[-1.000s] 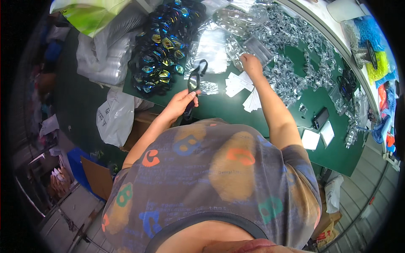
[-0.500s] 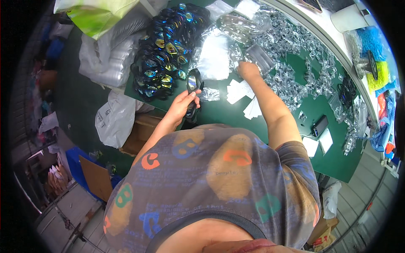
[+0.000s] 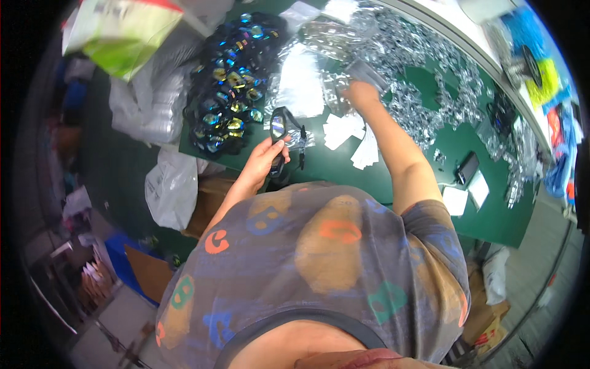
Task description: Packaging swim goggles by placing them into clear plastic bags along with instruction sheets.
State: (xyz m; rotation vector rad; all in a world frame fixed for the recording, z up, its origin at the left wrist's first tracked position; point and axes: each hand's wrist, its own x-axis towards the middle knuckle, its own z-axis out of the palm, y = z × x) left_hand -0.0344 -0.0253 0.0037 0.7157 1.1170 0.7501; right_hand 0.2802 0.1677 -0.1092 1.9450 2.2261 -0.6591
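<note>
My left hand [image 3: 265, 158] holds a pair of black swim goggles [image 3: 284, 130] with a mirrored lens, lifted just above the near edge of the green table [image 3: 430, 147]. My right hand [image 3: 361, 93] reaches far across the table and its fingers close on a clear plastic bag [image 3: 367, 72] at the edge of a heap of such bags [image 3: 424, 74]. A pile of black goggles with iridescent lenses [image 3: 230, 92] lies to the left of the held pair. Small white cards [image 3: 350, 132] lie between the two hands.
White plastic sacks [image 3: 169, 184] hang off the table's left side. A dark phone-like object [image 3: 467, 166] and white paper slips [image 3: 464, 197] lie at the right. Cardboard boxes [image 3: 203, 203] sit under the table edge. Blue and yellow items [image 3: 534, 67] crowd the far right.
My right hand has stretched farther out, from the white cards to the clear bags. My left hand has kept the goggles in nearly the same place.
</note>
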